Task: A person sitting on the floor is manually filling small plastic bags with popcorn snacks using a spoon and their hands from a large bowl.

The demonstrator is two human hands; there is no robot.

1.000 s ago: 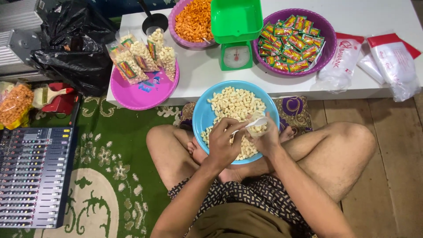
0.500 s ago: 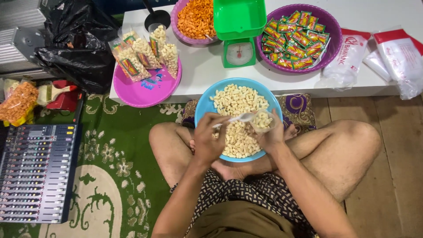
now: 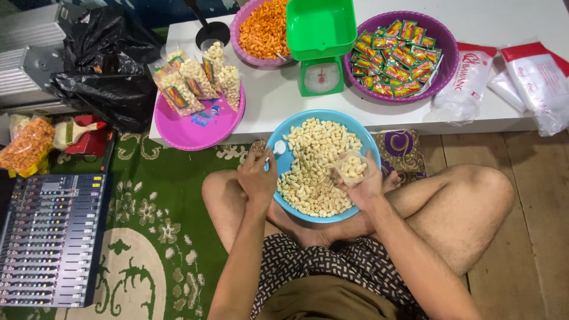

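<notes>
Person is sitting cross-legged on the floor, blue bowl (image 3: 278,148) of pale puffed snacks (image 3: 314,160) sitting in the lap just below the white table (image 3: 272,101) edge. Right hand (image 3: 361,181) is cupping a small clear bag (image 3: 351,168) partly filled with the same snacks, fingers curled around it, held over the bowl's right side. Left hand (image 3: 256,175) is closing on a small white spoon (image 3: 277,148), thumb and fingers pinched on the handle, spoon head sitting at the bowl's left rim; cannot tell if the spoon is carrying anything. The two hands are sitting well apart, across the bowl from each other. On the table: pink plate (image 3: 195,127) overhanging the front edge, bearing several filled snack packets (image 3: 195,80); green kitchen scale (image 3: 320,47) standing behind the bowl; pink bowl of orange snacks (image 3: 264,26) to its left; purple bowl (image 3: 441,65) with small red-green sachets (image 3: 394,56) to its right; clear plastic bag packs (image 3: 527,74) lying at the far right. Black plastic bag (image 3: 104,65) is slumping beside the table on the left. Audio mixer (image 3: 50,237) is lying on the green patterned rug (image 3: 166,237) at lower left, and a bag of orange snacks (image 3: 26,145) is sitting above it.
</notes>
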